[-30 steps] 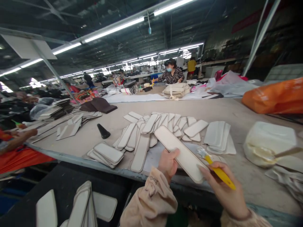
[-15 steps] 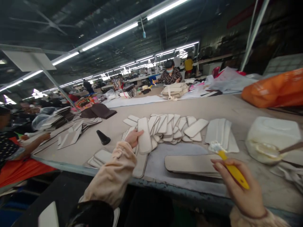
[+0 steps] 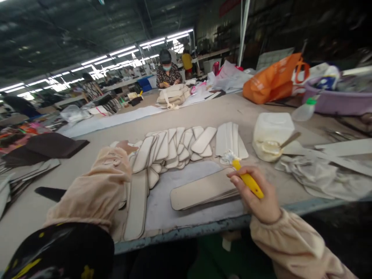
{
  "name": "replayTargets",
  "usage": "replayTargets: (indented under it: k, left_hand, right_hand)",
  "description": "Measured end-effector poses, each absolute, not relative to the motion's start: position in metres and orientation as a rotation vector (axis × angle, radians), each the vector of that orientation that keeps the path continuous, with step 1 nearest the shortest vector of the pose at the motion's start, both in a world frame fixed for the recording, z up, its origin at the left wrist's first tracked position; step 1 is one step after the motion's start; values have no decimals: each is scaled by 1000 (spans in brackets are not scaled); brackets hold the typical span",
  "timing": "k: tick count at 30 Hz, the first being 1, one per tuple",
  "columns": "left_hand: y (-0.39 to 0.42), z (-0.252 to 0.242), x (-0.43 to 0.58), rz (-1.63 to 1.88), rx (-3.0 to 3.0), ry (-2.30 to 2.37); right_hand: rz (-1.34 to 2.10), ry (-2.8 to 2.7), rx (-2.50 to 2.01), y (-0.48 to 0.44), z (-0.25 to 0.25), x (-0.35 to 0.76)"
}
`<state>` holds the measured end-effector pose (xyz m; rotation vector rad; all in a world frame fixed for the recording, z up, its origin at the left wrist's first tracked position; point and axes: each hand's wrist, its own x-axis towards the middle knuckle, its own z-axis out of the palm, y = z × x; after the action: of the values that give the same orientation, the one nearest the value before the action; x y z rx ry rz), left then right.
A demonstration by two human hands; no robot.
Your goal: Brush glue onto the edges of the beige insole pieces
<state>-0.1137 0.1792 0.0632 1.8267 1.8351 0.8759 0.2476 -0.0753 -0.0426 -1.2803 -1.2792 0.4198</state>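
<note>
My right hand (image 3: pixel 258 193) grips the yellow handle of a brush (image 3: pixel 249 182), whose head is smeared with white paste. The brush head is over the near end of some pale flat strips (image 3: pixel 228 137). Below and left of this hand lies a stack of long round-ended beige panels (image 3: pixel 200 190). My left hand (image 3: pixel 127 146) is at the left end of a fanned row of smaller cream panels (image 3: pixel 171 145), close to the leftmost one. Its fingers are partly hidden, so I cannot tell whether they hold a piece. Another long panel (image 3: pixel 136 207) lies by my left sleeve.
A white plastic jug (image 3: pixel 273 126) with a cut opening holds paste and a stick. Crumpled cloth (image 3: pixel 319 174) lies right of it. Behind are an orange bag (image 3: pixel 270 81), a purple basin (image 3: pixel 334 97) and a squeeze bottle (image 3: pixel 305 109). Across the table sits a co-worker (image 3: pixel 168 71).
The view has turned right. My left hand, earlier holding up a cream panel, is now lower at the row's left end, where a panel lies. The brush stays in my right hand.
</note>
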Motion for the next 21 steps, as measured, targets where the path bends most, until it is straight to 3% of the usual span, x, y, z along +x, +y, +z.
replayTargets:
  k: [3,10,21]
  left_hand:
    - [146,63,-94,723,1916,1795]
    - [-19,21,-30,171,2233,1365]
    - [-43,-24,-36,408,2047,1463]
  right_hand:
    - [500,-1179,-1263,-75,-38,249]
    - [636,-1029,-1102,-81,-31,248]
    - [961,-1138,-1068,-92,-35,210]
